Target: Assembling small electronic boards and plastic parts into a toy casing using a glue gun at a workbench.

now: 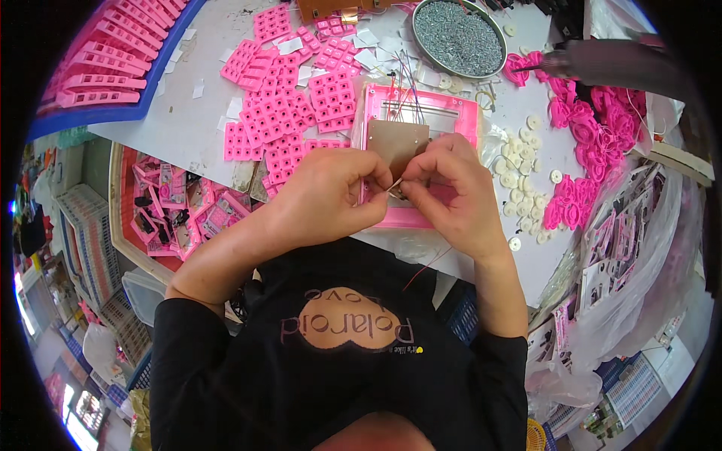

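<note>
A pink plastic frame [459,113] lies on the white table, with a brown circuit board [395,139] and thin coloured wires [402,86] inside it. My left hand [327,192] and my right hand [451,188] meet over the frame's near edge. Both pinch a thin wire end [394,186] between thumb and forefinger. A red wire [425,268] hangs off the table edge below my right wrist.
Pink rubber keypads [289,98] lie scattered left of the frame. A round tray of small grey screws [457,36] sits behind. White discs [519,173] and pink rings [594,128] lie right. A blue tray of pink parts [113,52] is far left; a crate of pink parts [173,210] below.
</note>
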Motion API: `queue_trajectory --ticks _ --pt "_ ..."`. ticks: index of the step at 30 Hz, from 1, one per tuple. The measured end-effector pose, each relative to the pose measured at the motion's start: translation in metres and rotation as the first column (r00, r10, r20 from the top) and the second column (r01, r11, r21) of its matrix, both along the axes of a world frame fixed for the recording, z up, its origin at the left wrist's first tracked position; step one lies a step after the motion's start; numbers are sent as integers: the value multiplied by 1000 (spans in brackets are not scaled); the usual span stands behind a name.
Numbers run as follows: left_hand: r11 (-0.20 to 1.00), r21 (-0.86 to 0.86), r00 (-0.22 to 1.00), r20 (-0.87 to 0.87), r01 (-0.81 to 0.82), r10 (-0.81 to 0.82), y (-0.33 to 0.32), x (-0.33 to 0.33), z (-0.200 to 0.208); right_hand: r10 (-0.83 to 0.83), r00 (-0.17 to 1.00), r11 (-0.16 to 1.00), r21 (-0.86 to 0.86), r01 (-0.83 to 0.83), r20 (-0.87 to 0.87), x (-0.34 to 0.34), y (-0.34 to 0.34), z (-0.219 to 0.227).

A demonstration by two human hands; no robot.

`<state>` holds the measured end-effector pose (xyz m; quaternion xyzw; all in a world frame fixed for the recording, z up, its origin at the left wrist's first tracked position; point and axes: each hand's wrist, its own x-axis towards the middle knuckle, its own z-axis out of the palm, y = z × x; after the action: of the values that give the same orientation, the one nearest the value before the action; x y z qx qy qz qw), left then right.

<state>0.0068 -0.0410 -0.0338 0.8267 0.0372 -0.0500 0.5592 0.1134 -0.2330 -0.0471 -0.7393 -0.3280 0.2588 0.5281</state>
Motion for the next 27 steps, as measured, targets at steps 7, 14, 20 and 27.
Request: queue_trajectory --ticks 7,14,20,27 --pt "992 -124 992 -126 -22 6 -1 -2 -6 -3 1000 999 33 2 29 -1 -1 -3" --pt "956 -287 965 -262 -58 -20 1 -4 -6 3 999 999 40 -5 43 -2 -2 -5" --pt "919 -379 939 -343 -106 -33 3 3 -8 25 997 999 26 -27 72 -1 -1 -2" --pt "936 -351 934 -337 -6 -121 7 9 -4 58 985 998 21 -62 160 0 -2 -1"
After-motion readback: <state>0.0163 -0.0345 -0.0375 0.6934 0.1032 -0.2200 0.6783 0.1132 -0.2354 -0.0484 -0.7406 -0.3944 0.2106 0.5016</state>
